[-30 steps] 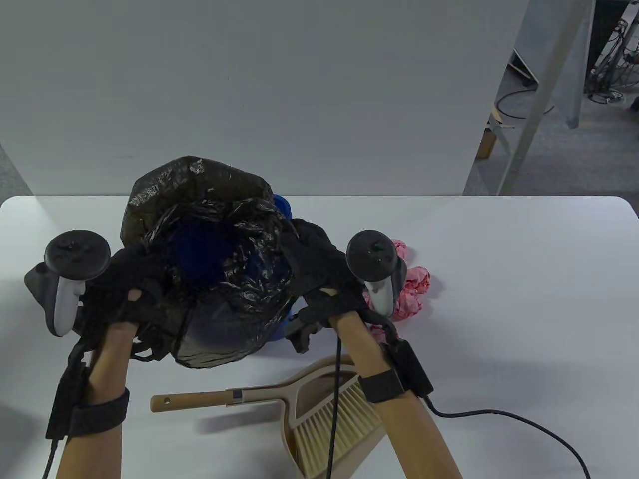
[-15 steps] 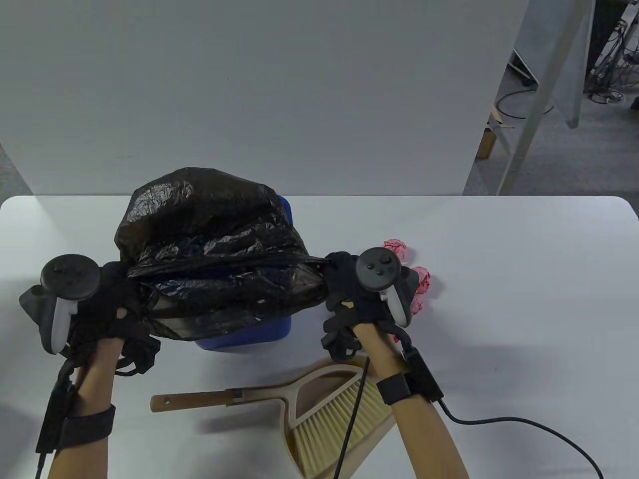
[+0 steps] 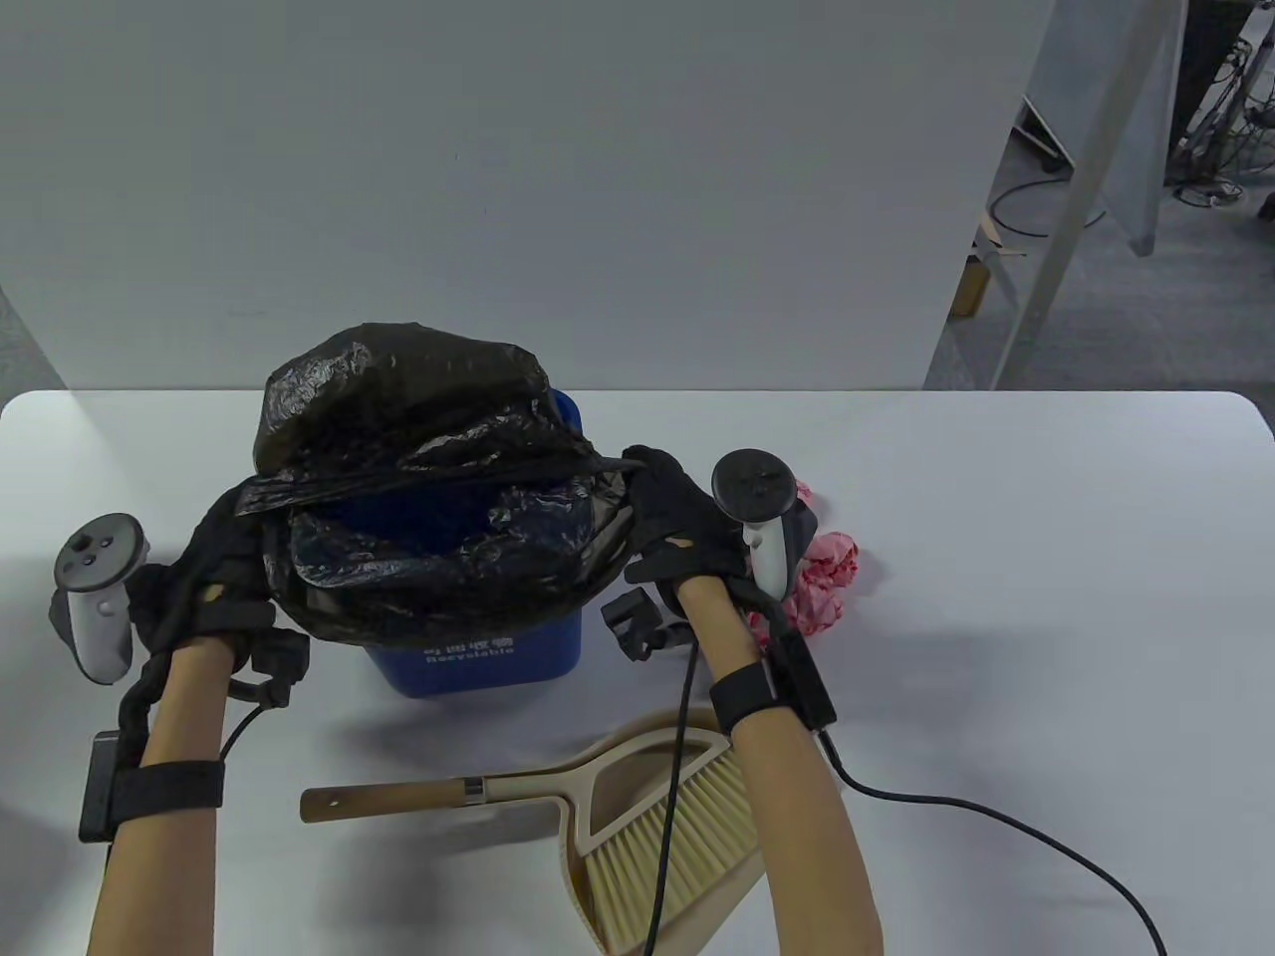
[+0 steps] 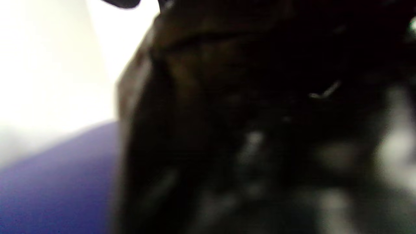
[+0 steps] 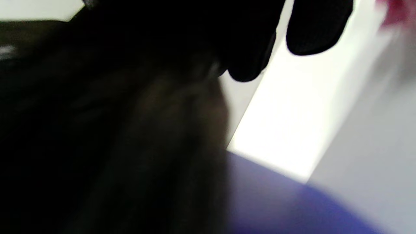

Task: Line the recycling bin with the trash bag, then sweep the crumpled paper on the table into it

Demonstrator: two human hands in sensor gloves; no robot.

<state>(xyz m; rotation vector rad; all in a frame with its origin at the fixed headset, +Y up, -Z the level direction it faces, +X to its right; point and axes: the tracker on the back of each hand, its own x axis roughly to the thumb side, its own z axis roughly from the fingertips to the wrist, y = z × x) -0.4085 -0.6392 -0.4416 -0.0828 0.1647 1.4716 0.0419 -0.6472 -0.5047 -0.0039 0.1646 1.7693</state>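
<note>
A black trash bag (image 3: 418,478) is spread over the top of the blue recycling bin (image 3: 478,662), which stands on the white table (image 3: 996,597). My left hand (image 3: 224,568) grips the bag's edge at the bin's left side. My right hand (image 3: 672,518) grips the bag's edge at the bin's right side. The bag's mouth gapes open over the bin, and its far part billows up behind. Pink crumpled paper (image 3: 827,583) lies just right of my right hand. Both wrist views are blurred: dark bag (image 4: 260,130) against blue bin wall (image 4: 48,188), and bag (image 5: 113,130) with bin (image 5: 276,201).
A tan dustpan (image 3: 647,787) with a wooden-handled brush (image 3: 398,800) lies at the table's front, under my right forearm. A black cable (image 3: 996,827) trails right from my right wrist. A white wall panel stands behind the table.
Both hands pulled the bag's edges outward and down over the bin's rim. The bag's mouth, pressed flat half a second ago, now gapes, and the bin's front label shows.
</note>
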